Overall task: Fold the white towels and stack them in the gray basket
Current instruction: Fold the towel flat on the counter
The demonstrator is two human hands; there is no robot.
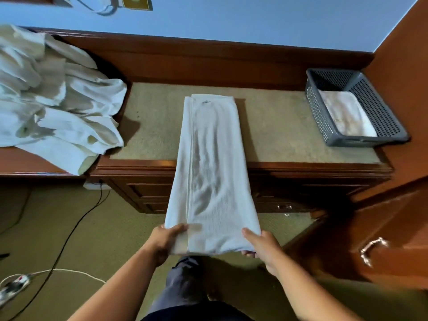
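Item, nearest: a leg (183, 286) in dark trousers, standing on olive carpet (104, 239). Left hand (168, 242) grips the near left corner of the towel (213, 170), thumb on top, fingers hidden below. Right hand (261, 246) grips the near right corner likewise, thumb on top and fingertips showing under the edge. Towel: white, folded lengthwise into a long narrow strip; its near end is held up over the floor and its far end lies flat on the chest (301, 167), so the strip spans the front edge. On the floor to the left are a power strip (14, 286) with a pale cord and a black cable (69, 232) running up to a wall socket. To the right, a wooden door with a metal handle (370, 249). Chest: dark wood, its top covered by a beige mat (150, 123). Basket (319, 112) — gray, perforated, rectangular — stands at the right end of the mat, well apart from the strip; one folded towel (347, 114) lies flat inside it. Pile (53, 96) — unfolded white towels, crumpled — sits on the higher surface to the left, one edge hanging over the mat's left end. Behind all, a blue wall (231, 24).
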